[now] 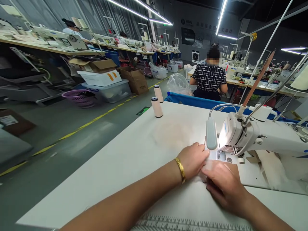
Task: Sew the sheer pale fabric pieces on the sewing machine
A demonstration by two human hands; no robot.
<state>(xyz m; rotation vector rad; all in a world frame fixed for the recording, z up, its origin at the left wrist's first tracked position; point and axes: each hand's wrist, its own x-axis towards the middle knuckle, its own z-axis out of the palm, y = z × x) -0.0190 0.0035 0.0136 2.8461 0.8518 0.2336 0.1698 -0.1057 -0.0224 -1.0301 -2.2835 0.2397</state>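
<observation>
My left hand (pixel 193 158), with a gold bracelet on its wrist, is closed on a pale, thin piece of fabric (pixel 209 165) just in front of the sewing machine (pixel 240 134). Close beside it, my right hand (pixel 223 181) pinches the same fabric, thumb on top and fingers curled under. Much of the cloth is hidden by the hands. A brown flat piece (pixel 234 170) lies on the machine bed behind my right hand. The needle area (pixel 218 154) is lit by a small lamp (pixel 211 134) and sits just beyond my fingertips.
Two thread cones (pixel 157 107) stand at the white table's (pixel 115 173) far edge. A clear ruler (pixel 173 223) lies along the near edge. Pale fabric (pixel 271 170) lies beneath the machine arm. A co-worker (pixel 209 77) sits ahead, beyond a blue cloth (pixel 192 100). Boxes (pixel 103 78) line the aisle left.
</observation>
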